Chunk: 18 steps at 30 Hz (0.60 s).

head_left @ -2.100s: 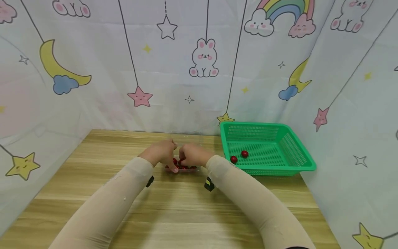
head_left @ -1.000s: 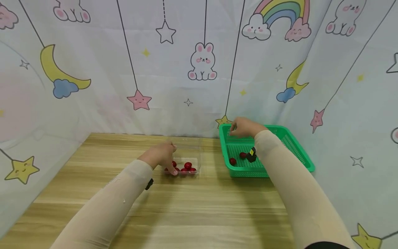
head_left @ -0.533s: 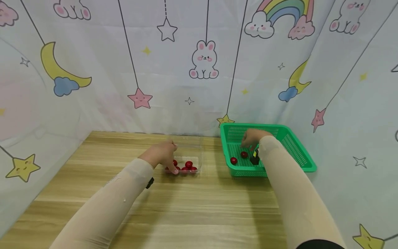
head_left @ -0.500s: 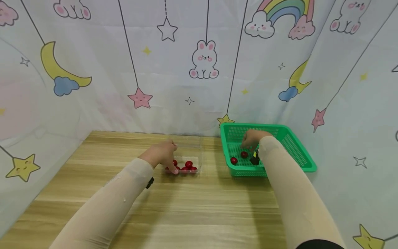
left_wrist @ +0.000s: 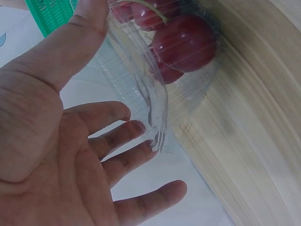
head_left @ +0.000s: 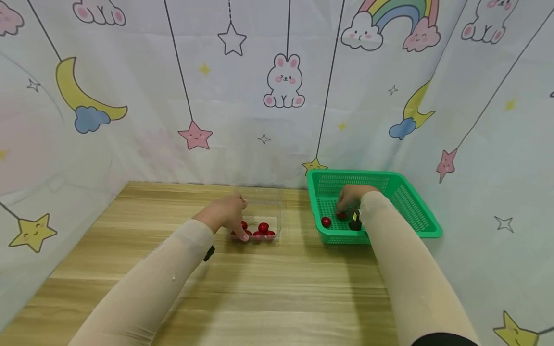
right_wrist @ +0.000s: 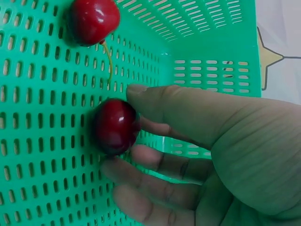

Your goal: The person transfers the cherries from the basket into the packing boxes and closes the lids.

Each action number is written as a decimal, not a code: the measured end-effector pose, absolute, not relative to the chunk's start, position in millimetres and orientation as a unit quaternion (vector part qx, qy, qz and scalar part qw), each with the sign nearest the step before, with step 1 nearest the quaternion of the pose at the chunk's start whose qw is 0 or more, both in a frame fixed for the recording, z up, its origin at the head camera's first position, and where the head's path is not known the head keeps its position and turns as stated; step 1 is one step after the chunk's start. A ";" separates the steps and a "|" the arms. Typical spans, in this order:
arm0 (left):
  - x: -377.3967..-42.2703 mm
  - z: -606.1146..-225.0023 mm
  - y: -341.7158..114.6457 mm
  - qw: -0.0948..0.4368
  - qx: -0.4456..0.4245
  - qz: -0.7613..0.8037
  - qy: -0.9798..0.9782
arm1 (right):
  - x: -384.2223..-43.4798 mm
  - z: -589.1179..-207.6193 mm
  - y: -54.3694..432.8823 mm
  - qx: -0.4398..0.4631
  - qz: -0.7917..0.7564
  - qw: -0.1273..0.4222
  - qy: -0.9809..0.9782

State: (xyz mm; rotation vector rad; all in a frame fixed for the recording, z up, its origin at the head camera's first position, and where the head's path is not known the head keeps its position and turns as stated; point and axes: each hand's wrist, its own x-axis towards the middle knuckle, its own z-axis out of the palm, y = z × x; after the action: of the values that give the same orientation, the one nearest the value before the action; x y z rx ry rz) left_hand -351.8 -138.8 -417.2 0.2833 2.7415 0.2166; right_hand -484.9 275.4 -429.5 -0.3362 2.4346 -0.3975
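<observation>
My left hand (head_left: pixel 225 214) holds the left side of an open clear plastic box (head_left: pixel 280 211), thumb on the near wall. Its fingertips (left_wrist: pixel 141 127) touch the clear plastic edge in the left wrist view. Several red cherries (head_left: pixel 263 227) lie in the box, one with a green stem; my hand partly hides them. In the green basket (head_left: pixel 428 229) my right hand (right_wrist: pixel 188 141) reaches down with thumb and fingertips around a dark red cherry (right_wrist: pixel 115 127) at the basket floor. A second cherry (right_wrist: pixel 94 20), with its stem, lies nearby, apart from the fingers.
The wooden table (head_left: pixel 277 288) runs to a patterned cloth backdrop (head_left: pixel 242 96) behind the box and basket. Another cloth wall (head_left: pixel 497 192) stands close to the basket's right side. The box's clear lid (head_left: pixel 259 194) stands raised at the back.
My right hand has moved from the box over to the basket, then lowered to the cherry. My left hand stays in place on the box.
</observation>
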 end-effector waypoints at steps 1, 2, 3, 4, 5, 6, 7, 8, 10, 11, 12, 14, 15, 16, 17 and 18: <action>-351.9 -416.8 -138.6 0.188 0.101 0.077 0.974 | -483.9 -429.1 274.7 -0.129 -0.142 0.321 0.927; -352.0 -416.4 -138.5 0.187 0.101 0.075 0.974 | -482.6 -428.5 273.9 -0.131 -0.134 0.322 0.928; -352.0 -416.3 -138.3 0.188 0.102 0.073 0.974 | -481.1 -428.0 273.0 -0.132 -0.128 0.322 0.929; -352.1 -416.3 -138.2 0.188 0.101 0.072 0.974 | -479.7 -427.7 272.3 -0.134 -0.121 0.321 0.930; -352.1 -416.4 -138.1 0.189 0.100 0.071 0.974 | -478.2 -427.4 271.6 -0.133 -0.115 0.321 0.931; -352.0 -416.4 -137.9 0.189 0.100 0.071 0.974 | -476.6 -426.6 270.7 -0.135 -0.109 0.319 0.932; -351.8 -416.5 -137.6 0.189 0.100 0.071 0.974 | -474.9 -425.5 269.6 -0.138 -0.105 0.317 0.933; -351.6 -416.5 -137.5 0.188 0.100 0.071 0.974 | -473.3 -423.9 268.3 -0.138 -0.103 0.315 0.933; -351.5 -416.6 -137.3 0.188 0.099 0.072 0.975 | -471.1 -419.5 265.4 -0.140 -0.103 0.308 0.935; -351.3 -416.5 -137.2 0.188 0.099 0.072 0.975 | -469.7 -415.7 263.5 -0.144 -0.106 0.304 0.936; -351.1 -416.5 -137.1 0.187 0.100 0.071 0.975 | -468.8 -412.0 261.4 -0.146 -0.109 0.298 0.937; -350.9 -416.3 -137.1 0.187 0.100 0.071 0.975 | -468.0 -403.8 257.5 -0.148 -0.121 0.286 0.939; -350.8 -416.1 -137.0 0.187 0.101 0.070 0.975 | -468.0 -399.7 255.8 -0.151 -0.129 0.279 0.940; -350.5 -415.8 -137.0 0.188 0.101 0.070 0.974 | -467.9 -395.4 254.0 -0.153 -0.137 0.272 0.940; -350.4 -415.7 -137.0 0.189 0.100 0.072 0.974 | -467.8 -391.6 252.3 -0.157 -0.142 0.265 0.941; -350.2 -415.4 -137.2 0.189 0.101 0.071 0.974 | -467.8 -387.8 250.6 -0.159 -0.147 0.258 0.942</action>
State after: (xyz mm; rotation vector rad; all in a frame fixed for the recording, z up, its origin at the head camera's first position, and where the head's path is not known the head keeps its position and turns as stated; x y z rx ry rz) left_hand -350.2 -137.2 -415.4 0.2835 2.7393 0.2009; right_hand -467.8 250.6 -387.8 -0.4309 2.5533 -0.3995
